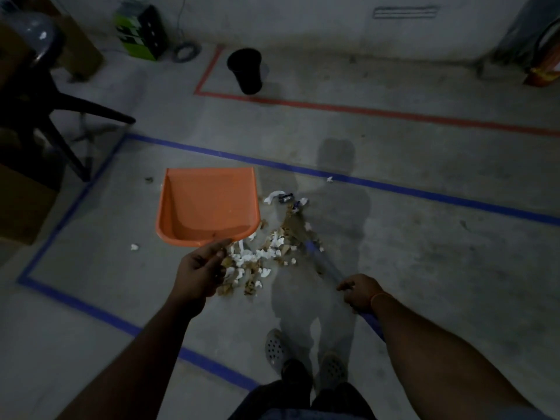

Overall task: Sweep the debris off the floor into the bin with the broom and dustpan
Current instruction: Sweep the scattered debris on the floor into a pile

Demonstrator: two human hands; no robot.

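My left hand point(201, 269) grips the near end of an empty orange dustpan point(209, 204), its mouth facing away from me, just left of the debris. A pile of white and brown scraps point(260, 259) lies on the concrete floor between my hands. My right hand point(360, 291) holds the blue handle of the broom point(324, 265), whose head reaches into the far side of the pile and is blurred. The black bin point(246, 69) stands upright far ahead, inside a red taped outline.
Blue tape point(394, 187) marks a rectangle on the floor around me and the pile. A dark chair point(45, 116) and cardboard boxes point(21, 204) stand at the left. Stray scraps point(134, 246) lie apart from the pile. My feet in clogs point(274, 348) are below.
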